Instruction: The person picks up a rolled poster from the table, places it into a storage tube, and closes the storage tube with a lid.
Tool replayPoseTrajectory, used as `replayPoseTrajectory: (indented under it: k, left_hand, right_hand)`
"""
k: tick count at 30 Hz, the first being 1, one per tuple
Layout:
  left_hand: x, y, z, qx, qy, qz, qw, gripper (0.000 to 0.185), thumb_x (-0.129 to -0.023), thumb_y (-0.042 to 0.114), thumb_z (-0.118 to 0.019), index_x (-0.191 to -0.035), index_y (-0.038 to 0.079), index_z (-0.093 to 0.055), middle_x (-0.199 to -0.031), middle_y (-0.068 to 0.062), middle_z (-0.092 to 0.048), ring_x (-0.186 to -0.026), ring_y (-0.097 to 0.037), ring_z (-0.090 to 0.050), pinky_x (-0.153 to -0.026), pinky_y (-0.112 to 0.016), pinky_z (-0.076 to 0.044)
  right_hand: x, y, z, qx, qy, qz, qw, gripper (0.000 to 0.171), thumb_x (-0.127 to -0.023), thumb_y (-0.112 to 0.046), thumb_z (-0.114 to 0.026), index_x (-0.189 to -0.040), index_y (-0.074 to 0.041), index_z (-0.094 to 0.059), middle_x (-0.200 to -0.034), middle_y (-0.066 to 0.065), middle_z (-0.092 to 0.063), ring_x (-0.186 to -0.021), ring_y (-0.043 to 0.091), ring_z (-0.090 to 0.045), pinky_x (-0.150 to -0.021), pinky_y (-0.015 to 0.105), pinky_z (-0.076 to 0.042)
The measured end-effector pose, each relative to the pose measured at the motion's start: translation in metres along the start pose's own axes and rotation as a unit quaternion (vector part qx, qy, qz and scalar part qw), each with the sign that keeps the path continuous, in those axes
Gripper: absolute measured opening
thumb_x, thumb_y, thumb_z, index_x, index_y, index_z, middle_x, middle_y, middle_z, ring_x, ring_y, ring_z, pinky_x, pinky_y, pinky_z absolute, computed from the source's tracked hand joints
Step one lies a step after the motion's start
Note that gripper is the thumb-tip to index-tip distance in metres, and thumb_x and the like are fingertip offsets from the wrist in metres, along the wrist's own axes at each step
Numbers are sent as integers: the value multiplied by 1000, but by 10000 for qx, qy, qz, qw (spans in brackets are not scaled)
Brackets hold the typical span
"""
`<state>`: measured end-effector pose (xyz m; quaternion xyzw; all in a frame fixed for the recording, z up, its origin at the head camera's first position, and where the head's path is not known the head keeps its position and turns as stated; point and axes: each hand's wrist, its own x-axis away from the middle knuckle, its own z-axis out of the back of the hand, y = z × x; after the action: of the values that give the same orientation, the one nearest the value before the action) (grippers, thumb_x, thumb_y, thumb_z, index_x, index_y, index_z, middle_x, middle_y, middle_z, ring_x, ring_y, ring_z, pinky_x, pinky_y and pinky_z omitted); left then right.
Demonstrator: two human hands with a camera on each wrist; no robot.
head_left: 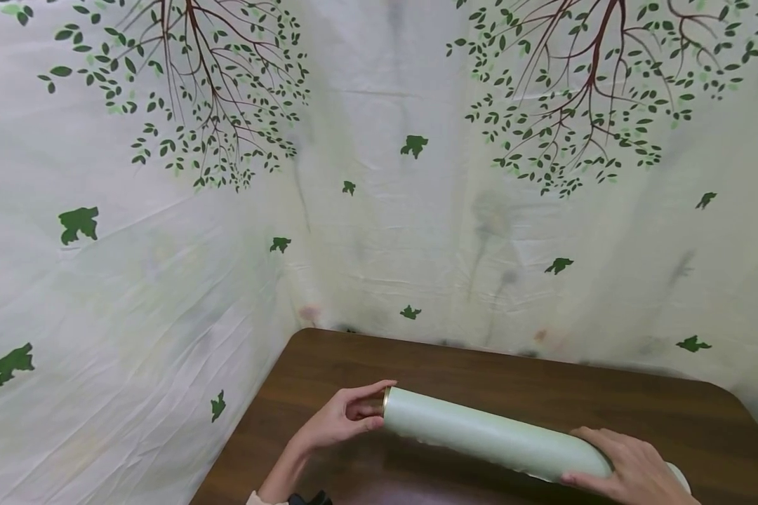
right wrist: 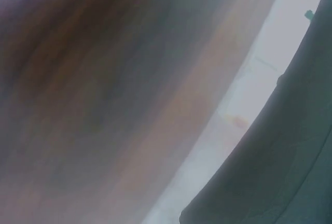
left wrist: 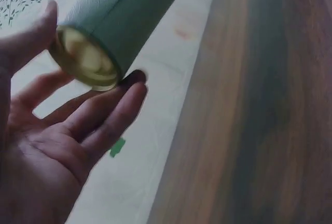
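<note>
Roll (head_left: 493,435): one long pale green roll of film or paper, wound on a tube with a yellowish rim at its left end. It lies nearly level above the near part of the desk (head_left: 480,379), slanting down a little toward the right, and is carried between two hands. Whether its underside touches the desk cannot be told.

Left hand (head_left: 344,421): at the roll's left end. Thumb on top of the rim, fingers curled under and around the tube's open end; the grip is closed on the roll. In the left wrist view the palm lies open below the tube end (left wrist: 85,58), with the fingertips (left wrist: 129,97) touching its lower rim and the thumb beside its upper edge.

Right hand (head_left: 632,470): laid over the roll's right end, fingers wrapped down across it; the grip is closed on the roll. The right wrist view is blurred, showing only the roll's dark side (right wrist: 280,167) against the desk.

Desk: dark brown wood grain, rounded corners, set into a corner.

Cloth (head_left: 379,210): white, creased, printed with tree branches and green leaves, hung behind and to the left of the desk.
</note>
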<state>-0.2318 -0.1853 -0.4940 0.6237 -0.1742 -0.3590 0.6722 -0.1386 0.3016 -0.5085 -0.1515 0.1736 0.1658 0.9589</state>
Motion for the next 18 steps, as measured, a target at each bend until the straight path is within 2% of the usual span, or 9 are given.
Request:
replayPoseTrajectory:
  k: [5,8,11,15,18]
  left_hand:
    - [2,8,-4,-232,327,16,9992,63,-103,9,-63,-161,17,-39,-159,-19,-45,-128,-14,-65,-96,-30,-58]
    - [3,12,-5,-389,358,-12,9986,60,-104,9,-62,-160,18,-41,-155,-18,-51,-126,-15,-66,-95,-32,-58]
    - [3,15,-4,-480,354,1,9982,59,-104,10,-62,-159,17,-42,-154,-18,-52,-125,-15,-66,-96,-40,-58]
    - [3,12,1,-345,211,-59,9992,63,-103,9,-64,-160,11,-38,-156,-16,-50,-123,-14,-67,-95,-38,-59]
    - [6,4,7,232,27,-253,9994,68,-99,0,-65,-160,3,-35,-158,-12,-49,-117,-13,-70,-92,-29,-59]
  right_hand:
    - [-6,-3,0,68,136,181,9997,55,-66,-57,-91,-108,-27,-73,-90,-14,-71,-71,-11,-51,-57,23,-40]
    - [-10,-3,1,111,351,296,9989,59,-61,-58,-92,-106,-26,-74,-90,-11,-73,-71,-9,-54,-56,24,-41]
    - [-12,-2,-1,115,587,416,9973,63,-57,-58,-94,-106,-24,-75,-91,-8,-75,-72,-6,-58,-57,25,-43]
    - [-12,-1,-4,-2,379,368,9986,57,-61,-56,-93,-106,-26,-73,-89,-13,-72,-72,-10,-52,-57,24,-41]
    - [-11,1,-1,-288,-130,172,9994,49,-69,-53,-91,-107,-31,-70,-87,-23,-66,-71,-12,-45,-58,22,-37]
